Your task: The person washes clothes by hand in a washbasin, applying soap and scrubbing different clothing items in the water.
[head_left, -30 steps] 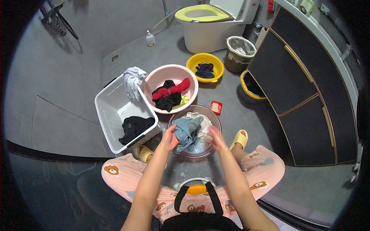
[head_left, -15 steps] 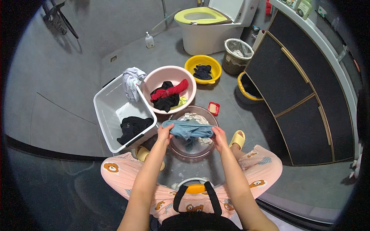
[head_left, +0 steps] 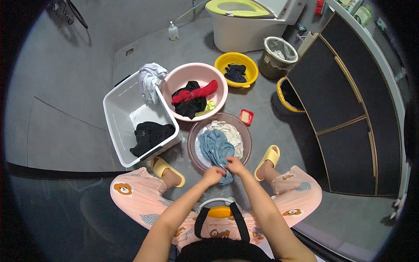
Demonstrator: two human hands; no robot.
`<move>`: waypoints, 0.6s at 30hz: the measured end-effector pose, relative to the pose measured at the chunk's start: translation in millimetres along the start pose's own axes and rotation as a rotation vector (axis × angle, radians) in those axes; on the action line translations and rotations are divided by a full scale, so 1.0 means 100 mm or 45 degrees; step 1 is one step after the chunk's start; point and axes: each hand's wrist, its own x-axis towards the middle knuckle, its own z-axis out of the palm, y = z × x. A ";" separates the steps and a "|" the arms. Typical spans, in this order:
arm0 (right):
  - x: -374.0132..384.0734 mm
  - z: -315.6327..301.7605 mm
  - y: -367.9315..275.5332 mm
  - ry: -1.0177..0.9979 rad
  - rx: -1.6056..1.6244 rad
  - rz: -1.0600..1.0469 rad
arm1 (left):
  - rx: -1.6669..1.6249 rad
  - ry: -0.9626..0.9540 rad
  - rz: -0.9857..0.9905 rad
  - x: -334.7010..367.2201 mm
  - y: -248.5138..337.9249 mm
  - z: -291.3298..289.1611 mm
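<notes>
A blue garment [head_left: 214, 146] lies bunched in the mauve basin [head_left: 191, 150], its near end drawn over the front rim. My left hand [head_left: 213, 175] closes on that end from the left, and my right hand [head_left: 235, 166] grips it from the right, close by. Some fingertips are hidden by the cloth. A white cloth [head_left: 233, 135] rests beside the garment, on the basin's right side.
Behind the basin stand a pink tub [head_left: 222, 83] with red and black clothes and a yellow basin [head_left: 254, 72] with dark cloth. A white crate [head_left: 114, 126] with clothes sits left. A red soap dish [head_left: 251, 117] lies right; a dark cabinet [head_left: 340, 148] stands farther right.
The blue garment has gone from being held stretched above the basin to lying bunched in it. My hands have come together and moved nearer to me, at the front rim. The view has shifted slightly.
</notes>
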 end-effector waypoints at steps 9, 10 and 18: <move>-0.24 0.14 -0.20 -0.274 0.177 -0.464 | -0.534 0.378 -0.511 0.66 -0.63 -0.44; -0.24 0.13 -0.18 -0.218 0.181 -0.476 | -0.536 0.374 -0.512 0.66 -0.64 -0.47; -0.23 -0.64 -0.22 0.640 0.742 -0.249 | -1.375 0.456 -0.065 0.55 0.71 -1.44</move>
